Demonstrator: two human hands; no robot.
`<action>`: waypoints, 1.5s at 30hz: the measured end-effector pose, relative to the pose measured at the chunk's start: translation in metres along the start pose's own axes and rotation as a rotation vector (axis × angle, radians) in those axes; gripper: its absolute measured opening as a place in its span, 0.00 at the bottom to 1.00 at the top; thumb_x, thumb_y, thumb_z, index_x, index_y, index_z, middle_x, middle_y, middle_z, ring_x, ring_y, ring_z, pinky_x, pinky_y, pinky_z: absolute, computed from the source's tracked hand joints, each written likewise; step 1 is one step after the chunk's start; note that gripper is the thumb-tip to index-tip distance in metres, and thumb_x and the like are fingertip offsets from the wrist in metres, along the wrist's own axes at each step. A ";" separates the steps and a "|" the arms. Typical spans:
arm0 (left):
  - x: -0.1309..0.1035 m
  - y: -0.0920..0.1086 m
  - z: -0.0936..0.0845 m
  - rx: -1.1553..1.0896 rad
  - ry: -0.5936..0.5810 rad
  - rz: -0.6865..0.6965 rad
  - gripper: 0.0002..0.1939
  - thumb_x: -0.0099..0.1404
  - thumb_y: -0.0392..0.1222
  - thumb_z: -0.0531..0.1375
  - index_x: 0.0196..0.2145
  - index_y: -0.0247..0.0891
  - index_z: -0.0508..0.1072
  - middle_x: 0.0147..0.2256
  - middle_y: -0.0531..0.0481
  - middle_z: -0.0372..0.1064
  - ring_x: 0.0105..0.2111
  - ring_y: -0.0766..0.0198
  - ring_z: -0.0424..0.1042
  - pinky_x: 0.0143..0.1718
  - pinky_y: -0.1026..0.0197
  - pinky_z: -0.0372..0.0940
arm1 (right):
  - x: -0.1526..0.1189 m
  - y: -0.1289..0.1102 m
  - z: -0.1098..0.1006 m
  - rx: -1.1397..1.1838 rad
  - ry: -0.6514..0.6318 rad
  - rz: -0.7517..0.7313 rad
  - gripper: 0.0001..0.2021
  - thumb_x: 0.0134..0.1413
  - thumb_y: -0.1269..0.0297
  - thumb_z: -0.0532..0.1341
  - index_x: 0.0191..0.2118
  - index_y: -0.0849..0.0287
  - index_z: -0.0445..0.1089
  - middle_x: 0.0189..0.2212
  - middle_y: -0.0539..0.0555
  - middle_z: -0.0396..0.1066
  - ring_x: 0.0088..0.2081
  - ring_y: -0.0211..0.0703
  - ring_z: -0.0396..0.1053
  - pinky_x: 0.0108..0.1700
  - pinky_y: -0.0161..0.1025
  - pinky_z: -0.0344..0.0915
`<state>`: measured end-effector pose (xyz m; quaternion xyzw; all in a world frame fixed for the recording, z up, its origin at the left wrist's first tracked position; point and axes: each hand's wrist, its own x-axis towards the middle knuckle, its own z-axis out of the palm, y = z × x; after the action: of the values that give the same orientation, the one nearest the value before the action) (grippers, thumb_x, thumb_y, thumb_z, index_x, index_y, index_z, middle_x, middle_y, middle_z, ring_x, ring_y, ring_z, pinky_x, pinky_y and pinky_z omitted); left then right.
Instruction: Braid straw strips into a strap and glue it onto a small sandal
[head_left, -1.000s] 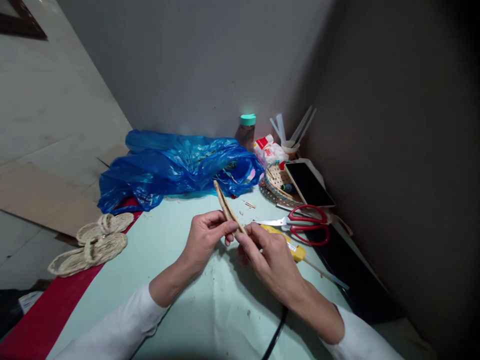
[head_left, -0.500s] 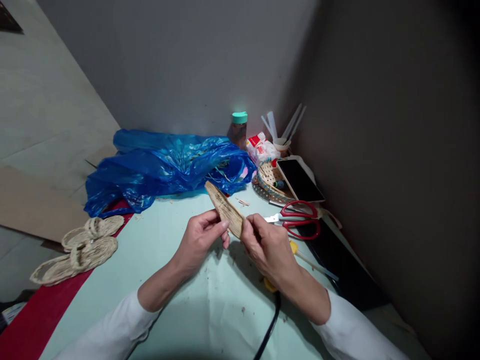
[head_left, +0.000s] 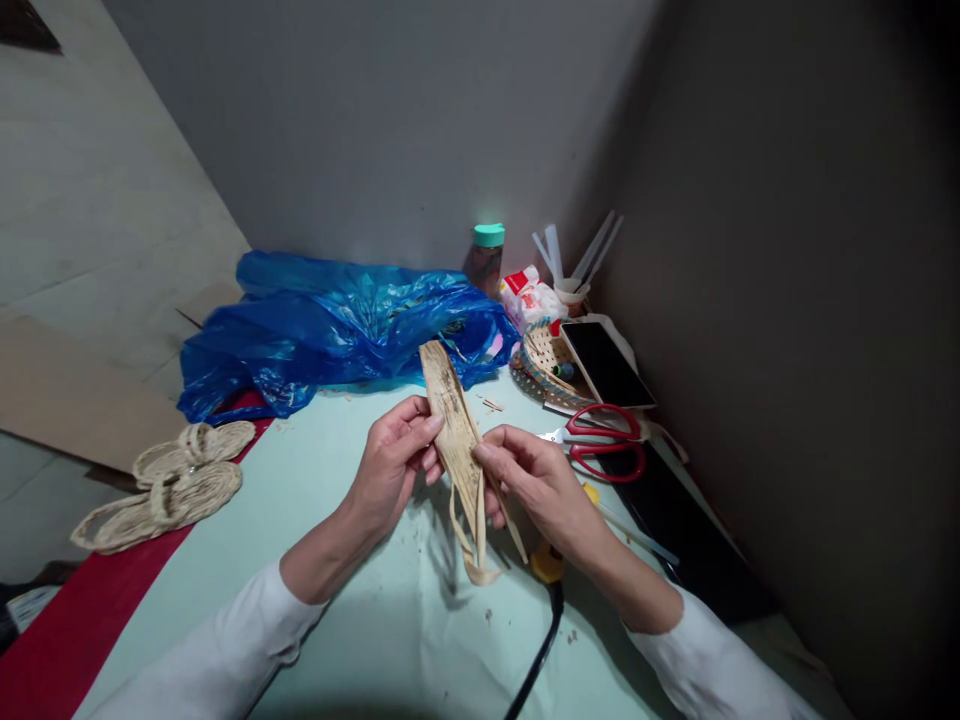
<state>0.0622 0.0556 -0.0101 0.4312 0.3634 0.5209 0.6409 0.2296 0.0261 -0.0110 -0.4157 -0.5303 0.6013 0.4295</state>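
Dried fibre strip [head_left: 452,410], one: above the tabletop [head_left: 319,455], well inside its left edge; left hand [head_left: 394,455] and right hand [head_left: 532,485] pinching opposite sides. Apparent step: flattening; next move likely needs light, even tension.

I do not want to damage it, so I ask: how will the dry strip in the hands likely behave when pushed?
The strip is probably fairly stiff above: its broad end stands out straight beyond the left fingers. Its thin lower ends look floppy, since one bends round. It may split lengthwise, as lines run along it.
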 end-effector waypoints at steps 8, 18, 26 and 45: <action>0.000 -0.002 -0.002 0.012 0.030 -0.020 0.11 0.61 0.44 0.64 0.30 0.34 0.69 0.19 0.59 0.58 0.16 0.76 0.52 0.15 0.72 0.55 | 0.003 -0.002 -0.004 -0.035 0.018 -0.047 0.14 0.57 0.56 0.59 0.25 0.58 0.69 0.22 0.48 0.68 0.25 0.36 0.66 0.31 0.34 0.67; 0.001 0.000 -0.002 -0.037 0.039 -0.125 0.15 0.58 0.48 0.67 0.28 0.35 0.68 0.19 0.60 0.54 0.15 0.77 0.52 0.14 0.73 0.52 | 0.002 0.000 -0.002 0.034 -0.023 -0.017 0.15 0.57 0.53 0.60 0.26 0.59 0.68 0.23 0.49 0.67 0.25 0.36 0.65 0.31 0.34 0.67; -0.002 -0.002 0.000 -0.074 -0.060 -0.117 0.11 0.62 0.44 0.65 0.31 0.33 0.71 0.20 0.57 0.60 0.15 0.76 0.55 0.14 0.71 0.57 | 0.002 0.004 0.000 -0.085 0.173 -0.046 0.08 0.55 0.59 0.60 0.36 0.58 0.64 0.24 0.44 0.59 0.22 0.32 0.57 0.24 0.30 0.56; -0.008 -0.013 0.002 0.025 -0.158 -0.090 0.11 0.64 0.43 0.63 0.43 0.36 0.72 0.19 0.60 0.61 0.15 0.75 0.56 0.17 0.71 0.60 | -0.001 0.012 0.003 -0.398 0.263 -0.167 0.10 0.65 0.56 0.52 0.35 0.55 0.61 0.24 0.45 0.62 0.24 0.36 0.61 0.29 0.33 0.59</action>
<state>0.0671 0.0459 -0.0208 0.4619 0.3372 0.4514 0.6849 0.2256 0.0236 -0.0230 -0.5213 -0.6104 0.3883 0.4527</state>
